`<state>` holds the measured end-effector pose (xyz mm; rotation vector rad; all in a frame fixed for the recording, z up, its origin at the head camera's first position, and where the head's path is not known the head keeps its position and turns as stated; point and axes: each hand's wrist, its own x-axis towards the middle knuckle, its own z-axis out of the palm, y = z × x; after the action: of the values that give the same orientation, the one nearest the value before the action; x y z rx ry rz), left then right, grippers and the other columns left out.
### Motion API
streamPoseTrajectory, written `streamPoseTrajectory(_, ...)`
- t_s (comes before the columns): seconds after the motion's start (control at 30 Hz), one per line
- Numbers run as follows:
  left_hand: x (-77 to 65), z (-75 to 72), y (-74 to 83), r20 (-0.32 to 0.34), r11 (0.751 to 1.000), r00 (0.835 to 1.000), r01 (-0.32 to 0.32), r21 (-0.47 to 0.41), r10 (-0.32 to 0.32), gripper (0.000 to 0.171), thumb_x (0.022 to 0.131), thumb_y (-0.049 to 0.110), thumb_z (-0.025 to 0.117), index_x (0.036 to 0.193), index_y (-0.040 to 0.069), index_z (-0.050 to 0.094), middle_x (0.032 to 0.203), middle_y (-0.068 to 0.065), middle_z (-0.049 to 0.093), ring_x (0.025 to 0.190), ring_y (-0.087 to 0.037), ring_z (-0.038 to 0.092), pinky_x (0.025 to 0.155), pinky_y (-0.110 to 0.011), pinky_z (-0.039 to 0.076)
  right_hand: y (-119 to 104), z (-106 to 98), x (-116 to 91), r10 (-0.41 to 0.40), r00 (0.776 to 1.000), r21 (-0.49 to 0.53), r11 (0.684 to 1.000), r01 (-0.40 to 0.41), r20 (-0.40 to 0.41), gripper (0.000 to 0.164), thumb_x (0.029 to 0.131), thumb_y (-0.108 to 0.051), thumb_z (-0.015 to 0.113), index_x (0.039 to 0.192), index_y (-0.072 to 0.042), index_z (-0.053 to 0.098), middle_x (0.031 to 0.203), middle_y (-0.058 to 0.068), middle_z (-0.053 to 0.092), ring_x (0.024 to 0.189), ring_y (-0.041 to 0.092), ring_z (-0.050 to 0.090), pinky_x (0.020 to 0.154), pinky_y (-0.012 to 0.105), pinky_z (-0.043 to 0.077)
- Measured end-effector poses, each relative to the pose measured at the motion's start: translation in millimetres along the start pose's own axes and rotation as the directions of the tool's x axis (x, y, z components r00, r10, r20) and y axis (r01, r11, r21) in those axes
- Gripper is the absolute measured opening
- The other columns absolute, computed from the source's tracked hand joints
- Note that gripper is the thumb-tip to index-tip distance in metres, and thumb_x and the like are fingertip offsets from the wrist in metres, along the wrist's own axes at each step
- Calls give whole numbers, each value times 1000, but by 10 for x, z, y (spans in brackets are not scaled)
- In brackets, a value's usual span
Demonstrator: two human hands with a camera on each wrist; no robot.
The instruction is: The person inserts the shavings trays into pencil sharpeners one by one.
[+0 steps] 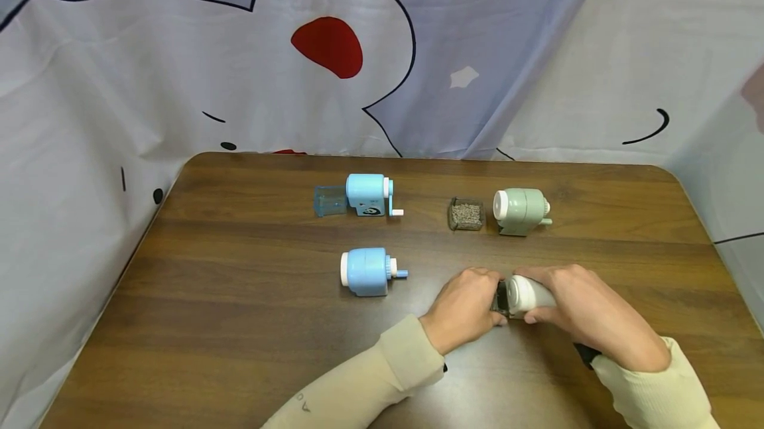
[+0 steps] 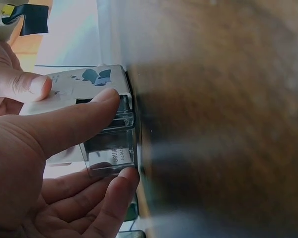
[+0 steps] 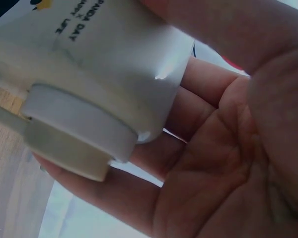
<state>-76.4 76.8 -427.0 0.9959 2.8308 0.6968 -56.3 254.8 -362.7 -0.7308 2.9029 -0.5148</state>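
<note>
A white crank pencil sharpener (image 1: pixel 530 295) sits on the wooden table at the right, and my right hand (image 1: pixel 577 302) grips its body from the crank side. In the right wrist view its body carries panda lettering, with the cream crank (image 3: pixel 64 151) close to my fingers. My left hand (image 1: pixel 467 306) pinches the clear shavings drawer (image 2: pixel 109 153) between thumb and fingers. The drawer stands partly out of the sharpener's end, and in the head view my fingers cover much of it.
Behind the hands stands a green sharpener (image 1: pixel 522 210), with a shavings-filled drawer (image 1: pixel 466 215) to its left. A light-blue sharpener (image 1: pixel 367 193) at the back has its blue drawer (image 1: pixel 330 200) beside it. Another blue sharpener (image 1: pixel 367 272) stands nearer. A printed curtain (image 1: pixel 209 71) hangs behind the table.
</note>
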Motion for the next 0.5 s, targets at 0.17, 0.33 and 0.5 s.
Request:
streamPoseTrajectory(0.17, 8, -1, 10, -2, 1000, 1000, 5, 10, -5, 48, 64, 36, 84, 103, 15, 67, 94, 5, 67, 84, -4, 60, 74, -17, 48, -5, 3, 1, -9, 1000, -5, 1000, 9, -5, 37, 63, -24, 82, 95, -22, 63, 70, -16, 55, 60, 3, 48, 54, 28, 43)
streamPoseTrajectory(0.33, 25, 7, 27, -8, 1000, 1000, 7, 16, -7, 50, 64, 37, 84, 104, 14, 66, 94, 5, 67, 84, -4, 59, 74, -16, 48, -2, 1, 7, -18, 1000, -19, 1000, 18, -11, 41, 63, -24, 83, 99, -19, 64, 72, -14, 58, 60, 4, 49, 54, 29, 44)
streamPoseTrajectory(0.5, 39, 22, 47, -14, 1000, 1000, 13, 22, -13, 47, 64, 38, 84, 101, 15, 66, 92, 6, 67, 83, -3, 58, 72, -16, 48, 6, 8, 10, -25, 1000, -25, 999, 24, -17, 45, 63, -24, 83, 103, -16, 65, 75, -12, 61, 62, 5, 51, 55, 30, 45)
